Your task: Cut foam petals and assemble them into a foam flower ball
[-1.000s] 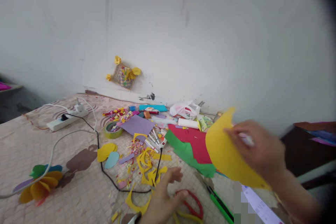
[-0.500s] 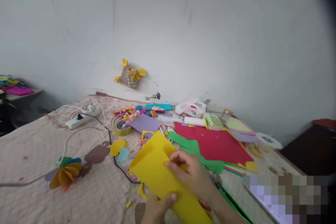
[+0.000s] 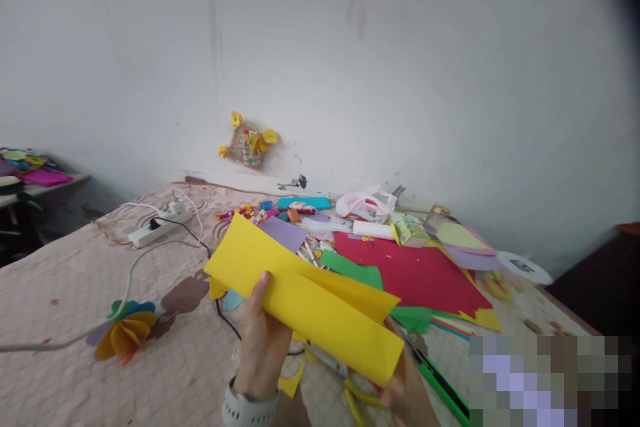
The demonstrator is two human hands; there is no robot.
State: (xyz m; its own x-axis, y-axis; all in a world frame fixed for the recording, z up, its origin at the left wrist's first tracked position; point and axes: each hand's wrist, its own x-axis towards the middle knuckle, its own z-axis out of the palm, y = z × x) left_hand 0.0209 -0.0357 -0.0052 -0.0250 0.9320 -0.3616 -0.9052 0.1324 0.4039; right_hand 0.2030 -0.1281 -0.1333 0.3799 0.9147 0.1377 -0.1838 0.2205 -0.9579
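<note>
Both my hands hold a folded yellow paper sheet [image 3: 310, 300] above the patterned cloth. My left hand [image 3: 261, 343] grips its near edge from below, thumb up against the sheet. My right hand [image 3: 406, 390] is mostly hidden behind the sheet's right end and holds it there. Under the sheet lie yellow scissors [image 3: 361, 399] and yellow paper scraps [image 3: 291, 383].
Red paper [image 3: 415, 273], green paper [image 3: 367, 277] and purple paper [image 3: 284, 232] lie beyond, among markers and scraps. A tape roll is hidden. A paper flower [image 3: 123, 333] sits left, a white power strip [image 3: 157, 228] with cables behind it. Green pens [image 3: 443, 387] lie right.
The yellow sheet came from my right side to the middle; my left hand left the table and took hold of it. The sheet now lies folded and level between both hands.
</note>
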